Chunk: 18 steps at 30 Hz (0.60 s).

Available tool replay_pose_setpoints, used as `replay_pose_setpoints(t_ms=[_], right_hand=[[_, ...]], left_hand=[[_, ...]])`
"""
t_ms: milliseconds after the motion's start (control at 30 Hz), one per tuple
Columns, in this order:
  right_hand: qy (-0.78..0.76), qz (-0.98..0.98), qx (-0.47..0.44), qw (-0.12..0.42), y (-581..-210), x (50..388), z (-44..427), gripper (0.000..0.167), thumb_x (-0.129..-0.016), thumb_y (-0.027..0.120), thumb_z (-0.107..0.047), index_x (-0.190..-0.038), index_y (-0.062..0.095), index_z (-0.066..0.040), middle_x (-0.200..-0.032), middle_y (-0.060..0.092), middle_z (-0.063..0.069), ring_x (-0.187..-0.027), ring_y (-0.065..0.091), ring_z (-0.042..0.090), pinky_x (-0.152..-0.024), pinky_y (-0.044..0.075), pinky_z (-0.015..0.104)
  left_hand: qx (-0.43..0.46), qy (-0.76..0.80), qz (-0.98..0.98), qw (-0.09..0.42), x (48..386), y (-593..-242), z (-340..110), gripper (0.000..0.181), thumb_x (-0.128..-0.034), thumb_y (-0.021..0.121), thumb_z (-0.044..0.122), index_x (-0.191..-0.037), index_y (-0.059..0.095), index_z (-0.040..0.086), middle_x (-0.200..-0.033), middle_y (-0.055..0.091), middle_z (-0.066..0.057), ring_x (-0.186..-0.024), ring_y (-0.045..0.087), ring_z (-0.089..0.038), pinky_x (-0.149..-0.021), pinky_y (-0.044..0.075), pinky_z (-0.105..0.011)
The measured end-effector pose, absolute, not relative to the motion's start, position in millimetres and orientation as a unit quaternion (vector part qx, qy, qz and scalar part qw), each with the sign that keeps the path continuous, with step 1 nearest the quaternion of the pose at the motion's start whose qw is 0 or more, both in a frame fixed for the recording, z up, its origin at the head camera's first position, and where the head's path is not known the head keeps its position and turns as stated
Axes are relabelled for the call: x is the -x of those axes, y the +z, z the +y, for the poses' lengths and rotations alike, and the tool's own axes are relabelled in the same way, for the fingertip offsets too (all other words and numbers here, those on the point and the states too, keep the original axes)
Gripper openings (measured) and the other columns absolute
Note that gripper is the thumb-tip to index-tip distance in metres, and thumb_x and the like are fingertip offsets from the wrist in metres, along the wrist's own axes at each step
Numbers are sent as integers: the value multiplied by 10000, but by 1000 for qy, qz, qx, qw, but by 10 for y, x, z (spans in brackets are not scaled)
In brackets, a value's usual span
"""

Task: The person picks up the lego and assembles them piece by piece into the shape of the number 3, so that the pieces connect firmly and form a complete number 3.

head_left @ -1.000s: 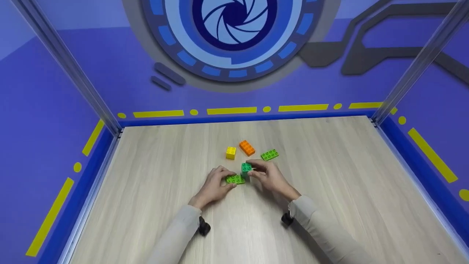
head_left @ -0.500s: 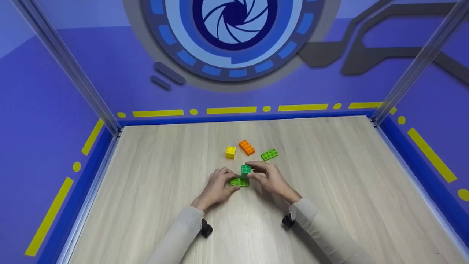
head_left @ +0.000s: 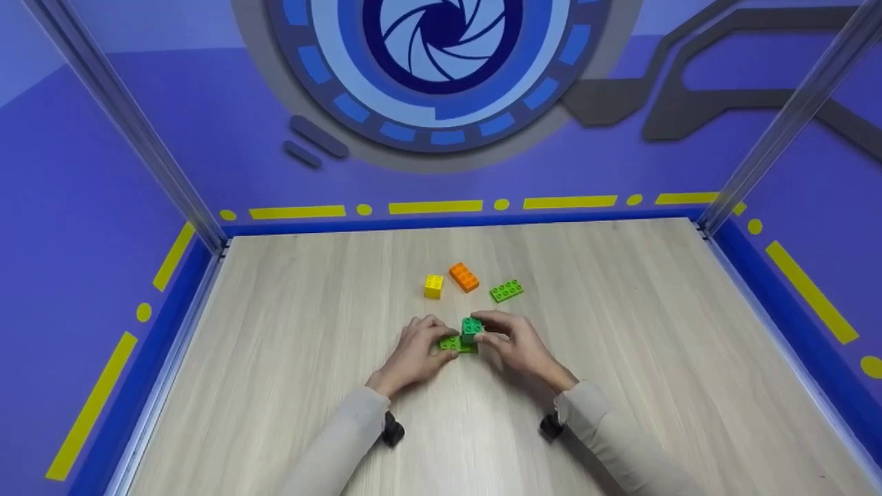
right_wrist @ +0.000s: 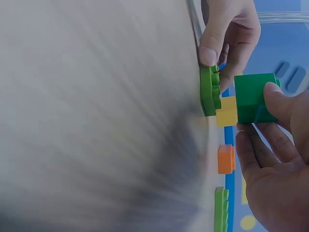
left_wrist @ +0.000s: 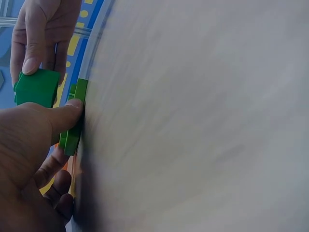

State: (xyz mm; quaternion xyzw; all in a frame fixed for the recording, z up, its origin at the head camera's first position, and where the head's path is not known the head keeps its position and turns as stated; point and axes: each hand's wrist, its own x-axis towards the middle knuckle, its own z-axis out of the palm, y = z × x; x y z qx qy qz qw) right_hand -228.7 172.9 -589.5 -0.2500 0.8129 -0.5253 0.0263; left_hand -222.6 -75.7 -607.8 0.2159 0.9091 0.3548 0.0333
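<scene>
My left hand (head_left: 418, 350) pinches a flat light green building brick (head_left: 450, 344) between thumb and fingers, its studs facing up, at the tabletop. In my right hand (head_left: 515, 342) a dark green square brick (head_left: 471, 326) is held by thumb and fingertips, just above the right end of the light green one. A gap shows between the dark green brick (right_wrist: 255, 98) and the light green brick (right_wrist: 209, 91) in the right wrist view. The left wrist view has the left thumb lying on the side of the light green brick (left_wrist: 76, 118).
Behind the hands lie a yellow square brick (head_left: 433, 286), an orange brick (head_left: 464, 277) and a second flat light green brick (head_left: 507, 291). The wooden tabletop (head_left: 310, 296) is bounded by blue printed walls (head_left: 165, 145) at the back and sides.
My left hand has slid the light green brick to the right and slightly nearer. The right hand, with the dark green brick, has shifted a little right and nearer too.
</scene>
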Motion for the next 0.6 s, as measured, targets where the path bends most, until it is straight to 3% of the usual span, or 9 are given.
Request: replay_pose_setpoints(t_ms=[600], right_hand=[[-531,816,228,39,-5947,2248,1785,430,-1002,738,-102,-1397,656,48,-1362,715,197,-1266,684,395,-1090,559,496]], left_hand=[[-219,350,910,42,2245,-6118,-671,391,-974,800,327,-1328,756,168,-1183,647,31,-1055,495,-173,-932,349,-379]])
